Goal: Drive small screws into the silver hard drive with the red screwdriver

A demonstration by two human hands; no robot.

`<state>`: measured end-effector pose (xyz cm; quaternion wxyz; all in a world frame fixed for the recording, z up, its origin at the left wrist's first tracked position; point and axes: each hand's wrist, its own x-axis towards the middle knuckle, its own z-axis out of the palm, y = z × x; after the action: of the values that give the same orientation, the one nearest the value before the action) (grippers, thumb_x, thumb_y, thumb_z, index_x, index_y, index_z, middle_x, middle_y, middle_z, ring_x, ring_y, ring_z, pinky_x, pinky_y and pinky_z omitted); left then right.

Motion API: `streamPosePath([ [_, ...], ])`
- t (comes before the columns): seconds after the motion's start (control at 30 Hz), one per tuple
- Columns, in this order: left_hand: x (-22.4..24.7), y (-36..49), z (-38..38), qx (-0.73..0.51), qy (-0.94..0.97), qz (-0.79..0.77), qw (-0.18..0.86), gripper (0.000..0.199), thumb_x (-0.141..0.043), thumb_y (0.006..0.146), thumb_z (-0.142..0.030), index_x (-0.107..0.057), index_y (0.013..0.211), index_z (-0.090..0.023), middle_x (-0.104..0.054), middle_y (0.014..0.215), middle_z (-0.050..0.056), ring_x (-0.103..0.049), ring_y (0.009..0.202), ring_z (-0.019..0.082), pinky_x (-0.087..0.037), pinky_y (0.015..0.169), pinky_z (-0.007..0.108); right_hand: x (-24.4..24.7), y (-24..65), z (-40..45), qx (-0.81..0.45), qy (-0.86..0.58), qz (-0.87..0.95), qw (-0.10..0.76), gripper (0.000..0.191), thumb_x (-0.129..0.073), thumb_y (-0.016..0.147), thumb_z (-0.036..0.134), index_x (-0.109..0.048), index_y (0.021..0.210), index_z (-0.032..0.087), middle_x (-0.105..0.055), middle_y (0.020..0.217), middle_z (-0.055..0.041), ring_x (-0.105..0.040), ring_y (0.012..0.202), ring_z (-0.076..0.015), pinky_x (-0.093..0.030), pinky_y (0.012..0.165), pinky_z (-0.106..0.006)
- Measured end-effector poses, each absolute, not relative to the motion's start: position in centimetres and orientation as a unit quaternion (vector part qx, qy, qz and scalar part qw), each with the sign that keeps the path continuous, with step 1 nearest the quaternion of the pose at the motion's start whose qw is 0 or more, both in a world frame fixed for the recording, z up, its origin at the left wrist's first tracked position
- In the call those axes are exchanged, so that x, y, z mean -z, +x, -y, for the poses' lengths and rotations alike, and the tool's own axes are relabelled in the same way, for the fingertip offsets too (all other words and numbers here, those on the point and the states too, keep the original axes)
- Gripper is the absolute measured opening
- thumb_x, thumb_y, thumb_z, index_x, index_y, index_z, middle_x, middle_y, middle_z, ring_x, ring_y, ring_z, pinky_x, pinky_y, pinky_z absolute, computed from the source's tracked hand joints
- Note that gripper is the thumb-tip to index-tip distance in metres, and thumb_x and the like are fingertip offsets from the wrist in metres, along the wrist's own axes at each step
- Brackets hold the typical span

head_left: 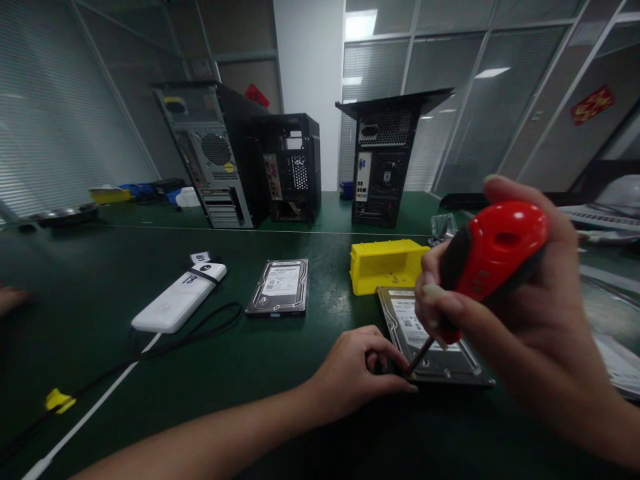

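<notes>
A red and black screwdriver [493,257] is in my right hand [540,320], its handle gripped by closed fingers and its shaft slanting down to the left. The tip meets the near left corner of a hard drive [443,363], which lies flat on the table with its label up. At that same corner, the thumb and index finger of my left hand [357,370] pinch the drive's edge, right beside the tip. Any screw under the tip is too small to make out. Behind the drive a yellow plastic bin [363,270] lies with its opening facing me, a few tiny pieces inside.
Another hard drive [280,287] lies left of the bin. Further left are a white power bank [180,300] and its cables. Computer cases [235,147] stand at the back of the green table [210,407]. Another person's hand [11,299] shows at the left edge.
</notes>
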<state>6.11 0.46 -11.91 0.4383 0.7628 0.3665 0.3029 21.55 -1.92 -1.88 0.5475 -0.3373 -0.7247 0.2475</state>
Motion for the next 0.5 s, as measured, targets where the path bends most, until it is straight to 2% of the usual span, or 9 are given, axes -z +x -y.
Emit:
streamPosePath([
  [0.13,11.9,6.12,-0.47,-0.303,0.766,-0.362,0.436,0.029,-0.072,0.069,-0.039,-0.069,0.088,-0.018,-0.058,0.088,0.001,-0.047,0.07,0.01,-0.036,0.058,0.021,1.6,21.22,1.77,-0.259,-0.328,0.717,0.557,0.064,-0.063,0.077,0.027,-0.03,0.129,0.046,-0.041,0.124,-0.002,-0.06,0.075,-0.0136,-0.054,0.053,-0.023],
  [0.23,11.87,6.11,-0.46,-0.301,0.767,-0.365,0.433,0.03,-0.073,0.069,-0.039,-0.069,0.089,-0.018,-0.057,0.088,0.001,-0.046,0.069,0.01,-0.036,0.058,0.021,1.24,20.96,1.64,-0.271,-0.312,0.711,0.569,0.063,-0.067,0.074,0.022,-0.032,0.124,0.04,-0.049,0.106,-0.0023,-0.06,0.074,-0.0138,-0.052,0.048,-0.02],
  [0.33,11.78,6.09,-0.39,-0.302,0.767,-0.368,0.431,0.029,-0.073,0.068,-0.039,-0.069,0.088,-0.018,-0.056,0.085,0.0,-0.045,0.068,0.009,-0.036,0.058,0.021,1.04,20.98,1.55,-0.269,-0.303,0.711,0.575,0.06,-0.067,0.073,0.017,-0.033,0.118,0.035,-0.05,0.086,0.0005,-0.058,0.071,-0.0114,-0.051,0.051,-0.017],
  [0.43,11.64,6.1,-0.33,-0.305,0.764,-0.37,0.432,0.029,-0.074,0.068,-0.038,-0.069,0.087,-0.018,-0.055,0.083,-0.001,-0.045,0.068,0.009,-0.035,0.058,0.021,1.16,21.28,1.38,-0.278,-0.296,0.71,0.575,0.062,-0.067,0.074,0.018,-0.033,0.121,0.037,-0.05,0.087,0.0009,-0.056,0.07,-0.0104,-0.051,0.056,-0.019],
  [0.5,11.58,6.12,-0.29,-0.307,0.761,-0.371,0.435,0.028,-0.074,0.067,-0.037,-0.069,0.087,-0.017,-0.054,0.082,-0.001,-0.044,0.067,0.009,-0.035,0.057,0.021,1.34,21.48,1.13,-0.319,-0.264,0.71,0.57,0.06,-0.061,0.08,0.026,-0.028,0.129,0.042,-0.05,0.087,0.0,-0.055,0.065,-0.0108,-0.051,0.052,-0.022],
])
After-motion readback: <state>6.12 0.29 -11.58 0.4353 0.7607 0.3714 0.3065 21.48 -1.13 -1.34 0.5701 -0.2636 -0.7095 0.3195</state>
